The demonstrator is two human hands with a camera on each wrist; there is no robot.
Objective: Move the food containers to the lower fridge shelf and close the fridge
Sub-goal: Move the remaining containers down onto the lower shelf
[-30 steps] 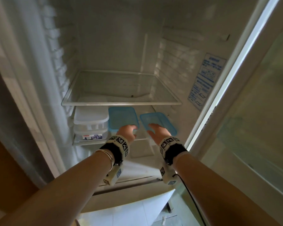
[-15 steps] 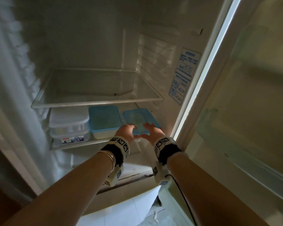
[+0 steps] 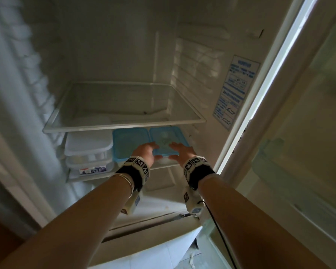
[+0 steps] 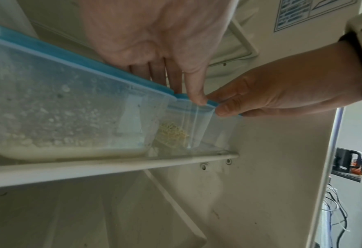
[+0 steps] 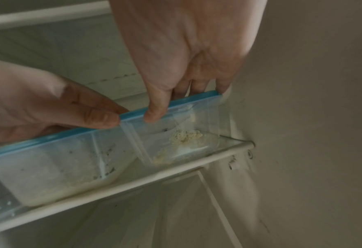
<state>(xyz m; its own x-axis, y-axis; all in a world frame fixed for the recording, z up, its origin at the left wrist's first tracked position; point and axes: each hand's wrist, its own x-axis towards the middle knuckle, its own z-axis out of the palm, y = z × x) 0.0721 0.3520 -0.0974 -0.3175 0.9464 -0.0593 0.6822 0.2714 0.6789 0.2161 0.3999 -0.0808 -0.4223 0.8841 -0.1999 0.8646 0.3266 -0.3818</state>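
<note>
Obs: both hands on the right blue-lid container, which sits on the lower shelf at approx 3 o'clock of the row, hard against the fridge wall and touching the middle blue-lid container; the stacked white-lid containers sit at 9 o'clock of that. Your left hand and right hand each have fingers laid fairly straight over the lid w/ thumb hooked on the front edge, so a light pinch at the lid rim, not a full wrap round the body. Risks, as judged: (1) grip is on the lid only; if you pull or lift from there the lid could pop and the contents (pale crumbly food, little of it) tip out. (2) Front wall of the container sits close to the shelf's front rail; a drag toward 6 o'clock could bring it over the lip. (3) Pushing toward 9 o'clock would shove the middle container into the white-lid stack, top one may slide. (4) Upper glass shelf close overhead at 12 o'clock; knuckles could knock it on withdrawal. Door not yet closed; check nothing overhangs first.
</note>
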